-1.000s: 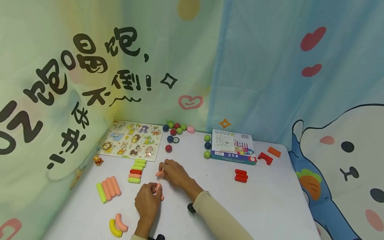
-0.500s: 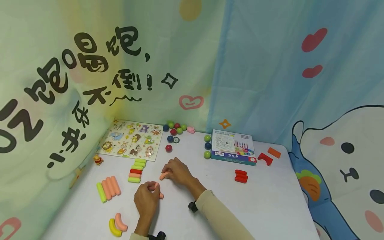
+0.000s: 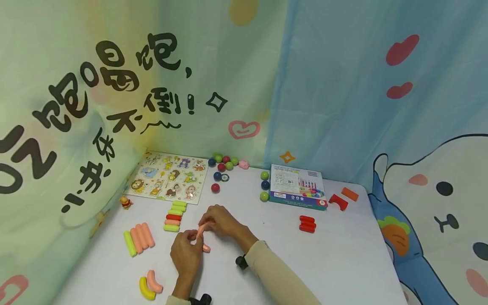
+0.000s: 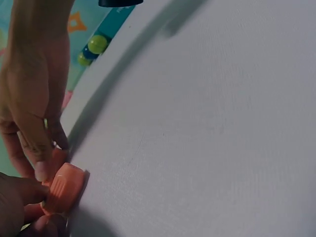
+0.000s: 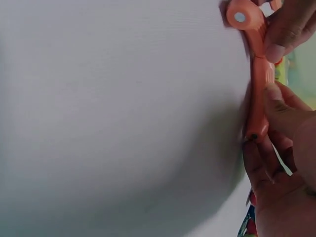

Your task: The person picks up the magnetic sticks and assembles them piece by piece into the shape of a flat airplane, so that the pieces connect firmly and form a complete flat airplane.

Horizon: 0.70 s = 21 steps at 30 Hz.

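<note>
My left hand [image 3: 186, 253] pinches a pink toy rod [image 5: 256, 41] between thumb and fingers, close over the white table. Another pink rod [image 3: 206, 248], with a round pale spot on its end in the right wrist view, sticks out below that hand, against the first rod. Just beyond, my right hand [image 3: 221, 221] grips a gently curved pink rod [image 5: 260, 101], its thumb along the side and fingertips under the dark-spotted far end. The ends of the two held rods meet between my hands. Fingers cover part of both rods.
Several short rods [image 3: 173, 217] lie in a row just left of my hands. Longer rods [image 3: 139, 238] and two curved pieces [image 3: 146, 289] lie farther left. An animal puzzle board [image 3: 167, 178], coloured balls [image 3: 215, 188] and a box [image 3: 297, 187] stand behind; red rods [image 3: 307, 224] lie right.
My right hand has drawn away to the right, then come back left, bringing its pink rod end against the left hand's rod. The left hand stays almost in place.
</note>
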Tool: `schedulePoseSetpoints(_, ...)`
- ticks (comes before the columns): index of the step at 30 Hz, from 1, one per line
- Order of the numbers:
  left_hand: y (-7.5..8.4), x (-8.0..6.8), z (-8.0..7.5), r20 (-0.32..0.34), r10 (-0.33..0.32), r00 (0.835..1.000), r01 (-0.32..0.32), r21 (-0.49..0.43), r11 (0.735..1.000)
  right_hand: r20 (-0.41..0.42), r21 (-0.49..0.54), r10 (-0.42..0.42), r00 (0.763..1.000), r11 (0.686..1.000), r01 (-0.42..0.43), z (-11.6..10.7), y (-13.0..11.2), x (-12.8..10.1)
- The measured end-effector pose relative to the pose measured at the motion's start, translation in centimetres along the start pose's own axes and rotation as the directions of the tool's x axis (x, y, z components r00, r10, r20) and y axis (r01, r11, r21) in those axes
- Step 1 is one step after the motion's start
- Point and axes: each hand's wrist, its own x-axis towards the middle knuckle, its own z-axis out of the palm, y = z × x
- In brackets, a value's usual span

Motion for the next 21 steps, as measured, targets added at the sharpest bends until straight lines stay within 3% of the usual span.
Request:
schedulePoseSetpoints(3, -0.2, 0.4, 0.0, -0.003, 0.021, 1.000, -0.021, 0.015, 1.000, -0.065, -0.001, 0.041, 0.997, 0.999, -0.041, 0.1, -0.3, 0.8)
schedulePoseSetpoints(7, -0.3, 0.9, 0.0, -0.006, 0.047, 0.999, -0.047, 0.044, 0.998, -0.130, -0.132, 0.026, 0.991, 0.990, -0.043, 0.4, -1.4, 2.5)
schedulePoseSetpoints(11, -0.1, 1.2, 0.1, 0.015, 0.036, 0.999, -0.037, 0.055, 0.998, -0.088, -0.230, -0.033, 0.996, 0.973, 0.012, 0.4, -2.9, 4.3)
schedulePoseSetpoints(15, 0.1, 1.2, 0.1, 0.019, 0.019, 1.000, -0.020, 0.065, 0.998, 0.008, -0.285, -0.032, 0.999, 0.958, 0.033, 0.5, -3.9, 5.3)
schedulePoseSetpoints(17, 0.1, 1.2, 0.0, 0.009, 0.022, 1.000, -0.022, 0.072, 0.997, 0.045, -0.350, -0.028, 0.999, 0.936, 0.042, 0.6, -3.8, 5.3)
schedulePoseSetpoints(21, -0.1, 1.2, -0.5, -0.023, 0.035, 0.999, -0.034, 0.075, 0.997, 0.011, -0.454, -0.039, 0.999, 0.890, 0.040, 0.6, -2.9, 5.0)
